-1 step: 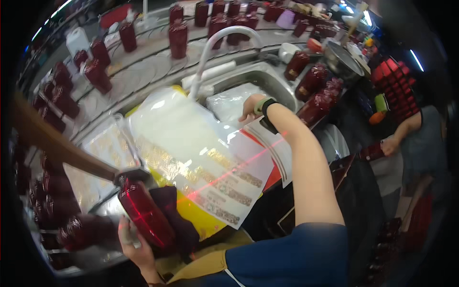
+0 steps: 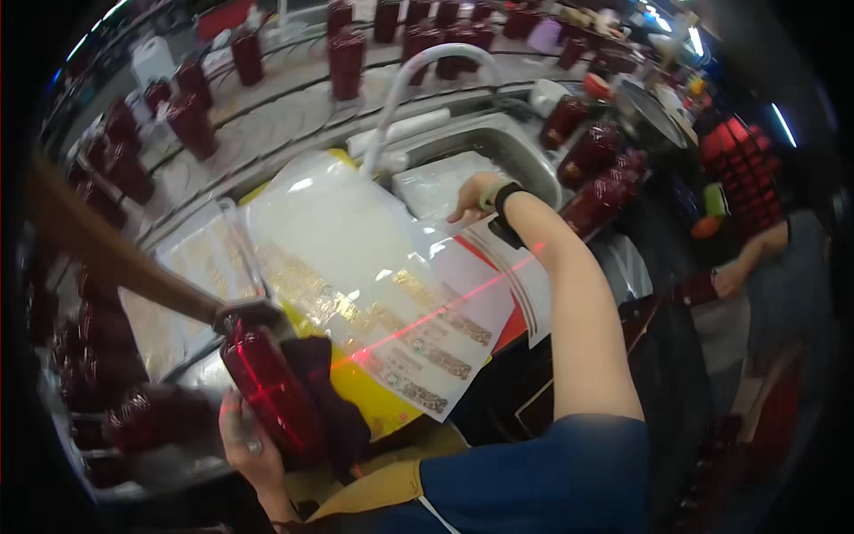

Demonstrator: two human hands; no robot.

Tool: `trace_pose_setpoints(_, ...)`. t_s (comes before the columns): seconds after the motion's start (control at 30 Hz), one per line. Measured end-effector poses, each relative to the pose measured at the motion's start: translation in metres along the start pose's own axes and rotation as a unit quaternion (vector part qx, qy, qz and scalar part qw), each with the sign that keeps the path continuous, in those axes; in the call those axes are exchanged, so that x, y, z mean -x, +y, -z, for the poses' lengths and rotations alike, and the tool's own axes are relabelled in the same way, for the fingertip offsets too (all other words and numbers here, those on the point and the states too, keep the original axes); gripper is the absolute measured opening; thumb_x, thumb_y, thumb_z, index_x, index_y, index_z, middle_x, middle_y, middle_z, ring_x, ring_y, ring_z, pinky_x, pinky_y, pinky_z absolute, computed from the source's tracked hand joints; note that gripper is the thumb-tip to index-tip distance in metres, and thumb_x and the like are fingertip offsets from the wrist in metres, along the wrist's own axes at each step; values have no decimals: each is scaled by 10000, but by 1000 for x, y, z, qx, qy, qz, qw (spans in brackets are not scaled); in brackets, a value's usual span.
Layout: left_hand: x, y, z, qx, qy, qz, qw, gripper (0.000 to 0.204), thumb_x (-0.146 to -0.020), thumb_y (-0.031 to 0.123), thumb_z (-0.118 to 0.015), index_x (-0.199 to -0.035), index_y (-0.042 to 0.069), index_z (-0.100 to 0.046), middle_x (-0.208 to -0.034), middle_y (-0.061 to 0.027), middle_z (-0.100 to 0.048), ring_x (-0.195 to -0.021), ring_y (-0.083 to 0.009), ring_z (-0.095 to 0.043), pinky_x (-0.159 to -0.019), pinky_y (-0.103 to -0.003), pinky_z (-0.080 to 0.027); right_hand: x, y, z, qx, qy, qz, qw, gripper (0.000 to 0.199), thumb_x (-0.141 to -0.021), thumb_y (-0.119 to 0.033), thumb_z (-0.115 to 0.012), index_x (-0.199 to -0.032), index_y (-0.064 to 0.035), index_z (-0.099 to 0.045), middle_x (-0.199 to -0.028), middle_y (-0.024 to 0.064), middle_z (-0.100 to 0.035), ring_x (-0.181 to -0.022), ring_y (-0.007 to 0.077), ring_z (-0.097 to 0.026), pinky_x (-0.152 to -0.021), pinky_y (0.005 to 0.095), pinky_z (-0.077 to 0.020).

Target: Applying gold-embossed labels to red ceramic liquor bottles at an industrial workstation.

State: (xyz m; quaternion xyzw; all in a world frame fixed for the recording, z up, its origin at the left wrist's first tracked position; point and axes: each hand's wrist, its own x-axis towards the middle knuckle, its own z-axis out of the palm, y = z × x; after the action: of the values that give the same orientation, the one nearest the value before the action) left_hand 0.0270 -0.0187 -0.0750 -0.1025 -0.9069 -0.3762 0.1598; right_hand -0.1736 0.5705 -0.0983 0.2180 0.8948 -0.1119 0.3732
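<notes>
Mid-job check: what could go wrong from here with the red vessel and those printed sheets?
The glossy red vessel might slip or roll: the left hand shows only along one side of it. The printed sheets overlap beside the sink, so the right hand, close to their sink-side edge, could nudge one toward the basin.

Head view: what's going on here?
One person, both hands busy. The left hand is against the side of a red bottle. The right hand is by the sink, near the edge of the printed sheets; whether it pinches anything is unclear. More red bottles stand beyond.
</notes>
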Motion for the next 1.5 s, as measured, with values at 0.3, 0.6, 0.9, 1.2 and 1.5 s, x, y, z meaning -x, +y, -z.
trace_pose_setpoints(0.3, -10, 25, 12, 10, 65, -67, 996, 426, -844, -83, -717, -1261, -13, -666, -1268, -174, -689, -1136, -346, -682, -976, -398, -535, -63, 51, -21, 238, 83, 192, 949, 375, -793, -373, -821, -865, -7, -783, -861, 135, -773, -750, 265, -713, -696, 394, -563)
trace_pose_setpoints(0.6, -11, -20, 43, 33, 290, 49, 955, 782, -834, -20, -812, -1504, -5, -407, -1488, -160, -469, -1345, -275, -506, -1132, -416, -433, -15, -13, 6, 19, -50, -34, 998, 280, -928, -259, -760, -808, -6, -759, -695, 96, -726, -566, 175, -636, -520, 360, -484)
trace_pose_setpoints(0.9, -31, -24, 46, -114, 347, -14, 931, 1017, -753, 92, -918, -1555, -29, -304, -1570, -174, -385, -1434, -328, -412, -1199, -475, -345, -3, -28, -2, 26, 21, -29, 999, 486, -821, -140, -723, -1297, -42, -704, -1051, 111, -769, -685, 206, -739, -616, 363, -556)
trace_pose_setpoints(1.2, -50, -67, 44, -85, 305, 47, 947, 1102, -753, 116, -898, -1597, -36, -206, -1637, -251, -294, -1502, -384, -332, -1212, -455, -305, 70, -58, 12, -26, 187, 235, 954, 410, -841, -236, -758, -1196, -30, -743, -979, 159, -772, -759, 258, -731, -746, 377, -579)
trace_pose_setpoints(1.5, -62, -24, 47, -167, 315, -113, 927, 830, -733, 52, -878, -1465, -3, -492, -1490, -202, -495, -1376, -396, -457, -1135, -467, -371, 159, -145, -29, -42, 236, 366, 899, 355, -884, -188, -756, -1200, -27, -734, -1060, 173, -765, -963, 303, -724, -895, 384, -550)
